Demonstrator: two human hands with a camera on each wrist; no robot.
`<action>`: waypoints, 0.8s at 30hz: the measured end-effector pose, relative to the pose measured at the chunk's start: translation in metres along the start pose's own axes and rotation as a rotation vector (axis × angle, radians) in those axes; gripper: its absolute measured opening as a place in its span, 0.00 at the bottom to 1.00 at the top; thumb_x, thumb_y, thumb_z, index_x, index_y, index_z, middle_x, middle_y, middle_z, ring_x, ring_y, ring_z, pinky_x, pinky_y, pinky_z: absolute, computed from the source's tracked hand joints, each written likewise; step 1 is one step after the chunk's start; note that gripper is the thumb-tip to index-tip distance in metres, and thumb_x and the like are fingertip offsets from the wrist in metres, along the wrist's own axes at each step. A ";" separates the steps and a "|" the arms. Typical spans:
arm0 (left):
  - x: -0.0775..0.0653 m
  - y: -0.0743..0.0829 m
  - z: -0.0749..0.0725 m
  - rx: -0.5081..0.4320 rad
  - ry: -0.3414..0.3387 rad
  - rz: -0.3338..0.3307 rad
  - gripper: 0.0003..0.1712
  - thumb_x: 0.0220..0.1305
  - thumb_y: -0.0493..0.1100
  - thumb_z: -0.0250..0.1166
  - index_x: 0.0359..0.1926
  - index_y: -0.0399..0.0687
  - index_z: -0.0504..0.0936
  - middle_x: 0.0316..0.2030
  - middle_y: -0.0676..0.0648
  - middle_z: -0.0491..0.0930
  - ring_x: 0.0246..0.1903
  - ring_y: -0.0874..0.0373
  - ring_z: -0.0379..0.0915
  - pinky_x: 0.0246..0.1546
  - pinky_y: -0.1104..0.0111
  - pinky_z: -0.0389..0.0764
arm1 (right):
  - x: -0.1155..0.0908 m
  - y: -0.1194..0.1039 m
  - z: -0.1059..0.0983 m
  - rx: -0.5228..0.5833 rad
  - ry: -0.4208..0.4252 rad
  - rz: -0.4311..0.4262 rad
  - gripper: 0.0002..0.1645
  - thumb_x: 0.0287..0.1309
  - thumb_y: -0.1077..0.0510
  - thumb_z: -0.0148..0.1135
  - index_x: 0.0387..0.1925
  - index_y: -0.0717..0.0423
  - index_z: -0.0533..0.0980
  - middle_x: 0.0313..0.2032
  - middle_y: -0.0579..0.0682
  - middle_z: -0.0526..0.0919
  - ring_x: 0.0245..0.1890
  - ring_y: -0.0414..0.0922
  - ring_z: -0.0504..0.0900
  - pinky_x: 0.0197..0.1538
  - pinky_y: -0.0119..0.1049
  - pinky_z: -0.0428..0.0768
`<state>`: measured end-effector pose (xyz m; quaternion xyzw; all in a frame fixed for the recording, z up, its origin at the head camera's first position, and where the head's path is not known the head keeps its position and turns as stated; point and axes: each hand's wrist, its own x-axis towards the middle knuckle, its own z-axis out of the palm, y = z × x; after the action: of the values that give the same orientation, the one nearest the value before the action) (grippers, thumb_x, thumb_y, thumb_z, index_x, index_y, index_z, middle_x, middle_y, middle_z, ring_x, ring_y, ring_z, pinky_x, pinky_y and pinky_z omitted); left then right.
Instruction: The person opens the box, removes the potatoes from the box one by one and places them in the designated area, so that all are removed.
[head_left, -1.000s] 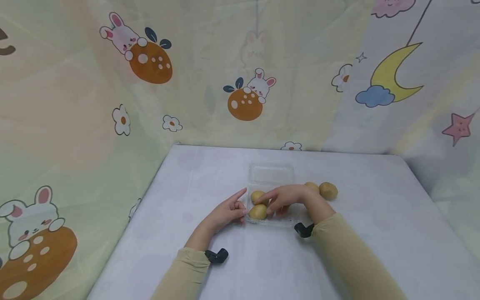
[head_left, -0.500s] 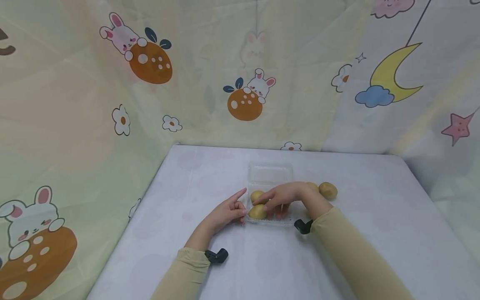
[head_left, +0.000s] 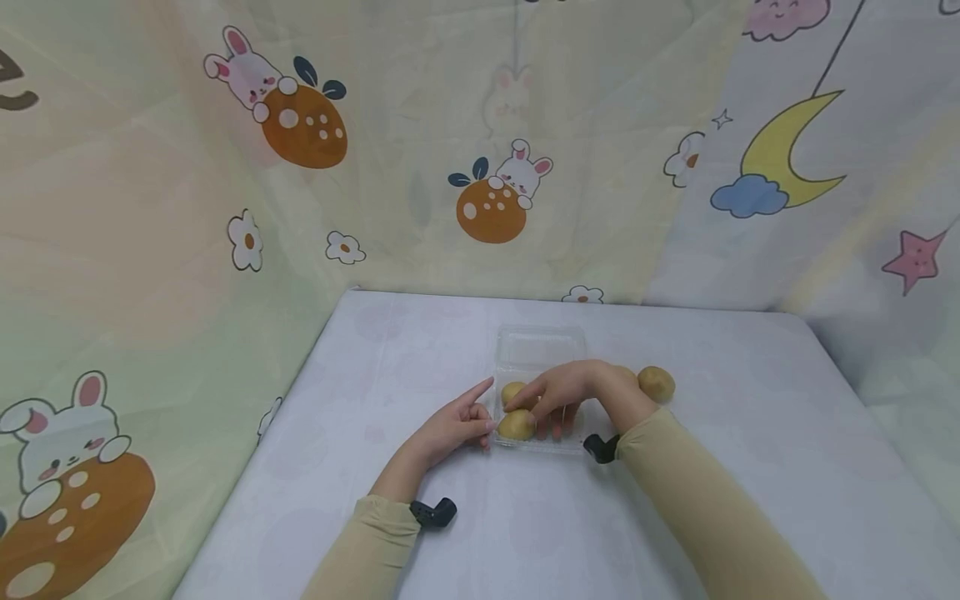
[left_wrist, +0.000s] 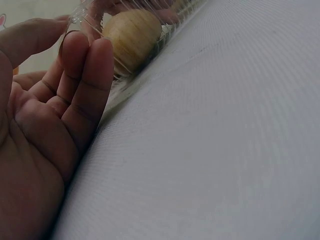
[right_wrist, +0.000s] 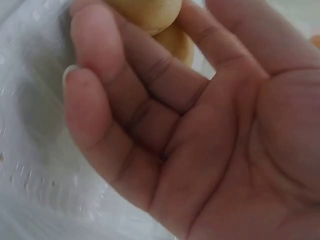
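Note:
A clear plastic clamshell box [head_left: 542,343] lies with its lid laid back on the table. Two potatoes sit in its left half, a front potato [head_left: 516,425] and a rear potato [head_left: 512,391]. My right hand [head_left: 562,390] reaches into the box from the right and holds the front potato between thumb and fingers; its other fingers curl over the box's floor in the right wrist view. At the box's left side, my left hand [head_left: 448,427] pinches the rim, its index finger pointing forward. In the left wrist view the potato [left_wrist: 132,40] shows through the wall.
Two more potatoes lie on the table right of the box, one [head_left: 657,383] in full view and another [head_left: 626,374] partly behind my right wrist. A cartoon-printed cloth [head_left: 405,167] hangs behind the white table [head_left: 750,458].
My right hand has shifted slightly back and left, and its index finger has drawn in toward the front potato. My left hand and the box have stayed put.

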<state>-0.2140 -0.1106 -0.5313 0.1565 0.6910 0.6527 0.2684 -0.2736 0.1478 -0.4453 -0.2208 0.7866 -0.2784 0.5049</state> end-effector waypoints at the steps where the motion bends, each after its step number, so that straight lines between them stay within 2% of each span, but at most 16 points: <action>1: 0.000 0.000 0.000 -0.001 0.000 -0.003 0.48 0.64 0.44 0.68 0.77 0.67 0.51 0.32 0.49 0.79 0.30 0.57 0.79 0.40 0.64 0.82 | 0.001 0.001 0.000 0.010 0.003 -0.005 0.26 0.64 0.47 0.63 0.63 0.29 0.73 0.43 0.53 0.86 0.35 0.48 0.86 0.42 0.44 0.85; 11: 0.001 -0.001 0.000 -0.012 -0.009 0.013 0.48 0.64 0.45 0.68 0.77 0.67 0.52 0.32 0.49 0.79 0.29 0.58 0.78 0.39 0.64 0.83 | 0.008 0.014 0.002 0.057 0.006 -0.048 0.25 0.64 0.52 0.64 0.61 0.27 0.75 0.40 0.55 0.88 0.32 0.46 0.86 0.38 0.41 0.85; 24: 0.000 -0.001 -0.001 -0.014 -0.012 0.014 0.48 0.64 0.45 0.68 0.78 0.65 0.51 0.33 0.49 0.79 0.29 0.58 0.79 0.39 0.65 0.83 | 0.016 0.015 0.011 0.076 0.044 -0.046 0.24 0.64 0.52 0.64 0.57 0.23 0.77 0.32 0.56 0.86 0.24 0.46 0.82 0.30 0.38 0.83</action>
<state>-0.2147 -0.1112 -0.5328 0.1632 0.6836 0.6585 0.2690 -0.2712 0.1470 -0.4694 -0.2132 0.7813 -0.3243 0.4888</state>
